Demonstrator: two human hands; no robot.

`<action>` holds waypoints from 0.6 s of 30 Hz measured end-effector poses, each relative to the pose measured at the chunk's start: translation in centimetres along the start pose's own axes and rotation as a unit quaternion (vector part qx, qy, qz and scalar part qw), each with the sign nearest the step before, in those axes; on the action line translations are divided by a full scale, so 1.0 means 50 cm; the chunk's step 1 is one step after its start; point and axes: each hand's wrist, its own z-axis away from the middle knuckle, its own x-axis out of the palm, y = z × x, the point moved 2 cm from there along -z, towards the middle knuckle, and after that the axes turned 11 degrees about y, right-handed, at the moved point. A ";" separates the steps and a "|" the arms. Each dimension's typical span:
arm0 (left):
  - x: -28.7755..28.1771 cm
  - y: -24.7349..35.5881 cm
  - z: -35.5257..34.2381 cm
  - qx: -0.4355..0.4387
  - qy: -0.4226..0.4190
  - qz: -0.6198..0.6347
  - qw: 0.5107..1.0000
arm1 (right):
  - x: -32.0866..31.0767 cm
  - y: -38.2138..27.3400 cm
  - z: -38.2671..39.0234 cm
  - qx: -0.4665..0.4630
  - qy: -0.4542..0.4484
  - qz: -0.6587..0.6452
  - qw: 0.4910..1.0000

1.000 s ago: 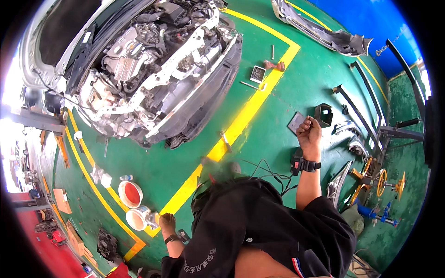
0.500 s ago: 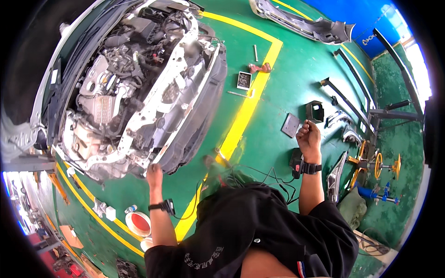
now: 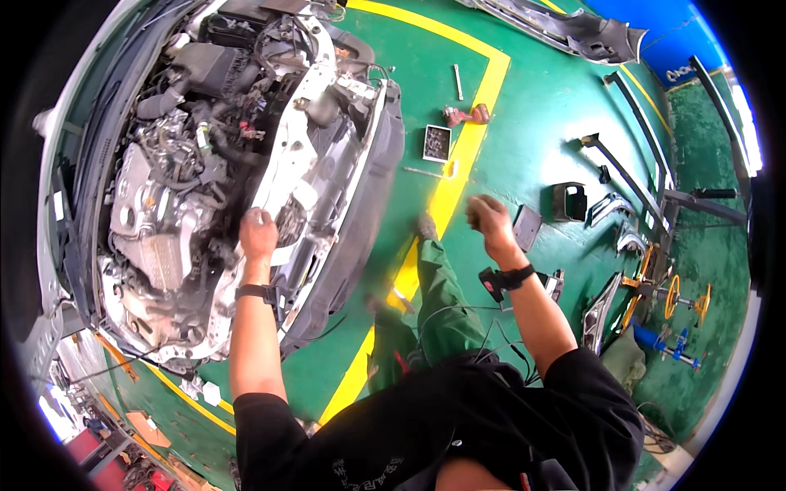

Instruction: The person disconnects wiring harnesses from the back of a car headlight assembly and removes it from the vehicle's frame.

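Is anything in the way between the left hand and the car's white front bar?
Nothing visible. From above, the left hand overlaps the white front bar, though this view cannot show whether they touch. The right hand is off to the side, over the green floor.

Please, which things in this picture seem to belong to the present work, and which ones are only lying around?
Likely part of the work:
- engine
- white front crossbar
- left hand, over the crossbar
- right hand, raised

Apparently lying around:
- grey bumper
- tray of small pieces
- reddish tool
- black hollow box
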 end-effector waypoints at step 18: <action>0.139 -0.038 -0.123 -0.349 0.040 -0.240 0.905 | 0.624 0.147 -0.586 -0.141 -0.175 0.329 0.917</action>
